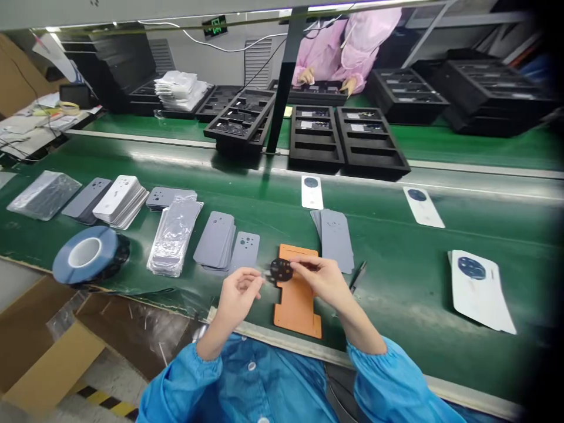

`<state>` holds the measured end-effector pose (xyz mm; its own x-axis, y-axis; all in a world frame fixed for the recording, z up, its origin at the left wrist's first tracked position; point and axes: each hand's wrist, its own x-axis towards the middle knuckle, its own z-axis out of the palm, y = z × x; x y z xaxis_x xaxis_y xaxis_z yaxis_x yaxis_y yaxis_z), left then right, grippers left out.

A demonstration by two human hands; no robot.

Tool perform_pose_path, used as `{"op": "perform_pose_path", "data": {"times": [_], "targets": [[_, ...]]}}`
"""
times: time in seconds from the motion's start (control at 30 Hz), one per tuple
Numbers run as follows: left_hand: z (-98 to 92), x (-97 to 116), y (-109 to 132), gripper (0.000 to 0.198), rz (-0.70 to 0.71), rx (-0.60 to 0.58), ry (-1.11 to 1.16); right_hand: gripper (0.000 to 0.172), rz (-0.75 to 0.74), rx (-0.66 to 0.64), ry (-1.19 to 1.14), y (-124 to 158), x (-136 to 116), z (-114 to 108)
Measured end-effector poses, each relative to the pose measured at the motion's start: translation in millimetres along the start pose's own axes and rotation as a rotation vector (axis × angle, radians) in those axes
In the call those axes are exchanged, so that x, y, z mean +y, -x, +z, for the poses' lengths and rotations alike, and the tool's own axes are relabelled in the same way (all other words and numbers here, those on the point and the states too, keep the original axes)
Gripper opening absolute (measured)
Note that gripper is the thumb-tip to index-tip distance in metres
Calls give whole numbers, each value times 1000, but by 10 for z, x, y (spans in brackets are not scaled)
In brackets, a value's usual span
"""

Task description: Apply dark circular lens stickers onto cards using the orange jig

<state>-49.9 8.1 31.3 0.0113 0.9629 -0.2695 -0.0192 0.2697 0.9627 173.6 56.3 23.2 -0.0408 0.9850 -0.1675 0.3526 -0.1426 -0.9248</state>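
Note:
Both my hands hover over an orange jig point(296, 305) at the near edge of the green belt. My right hand point(324, 281) pinches a small round black camera-ring part point(281, 269) with holes in it. My left hand point(240, 294) is closed in a pinch at the part's left edge, apparently on a thin film tab. Just behind the jig lies a small stack of grey phone back covers point(337, 239). A dark pen-like tool point(358, 276) rests to the right of my right hand.
Stacks of grey and white back covers point(121, 201), bagged covers point(174, 235) and a blue tape roll point(90, 254) lie left. White backing sheets point(481, 289) lie right. Black foam trays point(348, 138) stand beyond; a person in pink point(348, 50) works opposite. Cardboard boxes point(48, 352) sit lower left.

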Motion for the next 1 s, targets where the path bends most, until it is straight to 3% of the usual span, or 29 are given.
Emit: {"op": "perform_pose_path", "data": {"times": [0.13,0.33,1.0], "targets": [[307,-57,-355,15,16,-37,-191,28,44,105,168,-103,201,-279],[573,-122,-647,10,60,-47,-327,23,2,120,243,-111,244,-318],[710,-176,-726,12,69,2,-401,17,-92,133,341,-88,253,-342]]}}
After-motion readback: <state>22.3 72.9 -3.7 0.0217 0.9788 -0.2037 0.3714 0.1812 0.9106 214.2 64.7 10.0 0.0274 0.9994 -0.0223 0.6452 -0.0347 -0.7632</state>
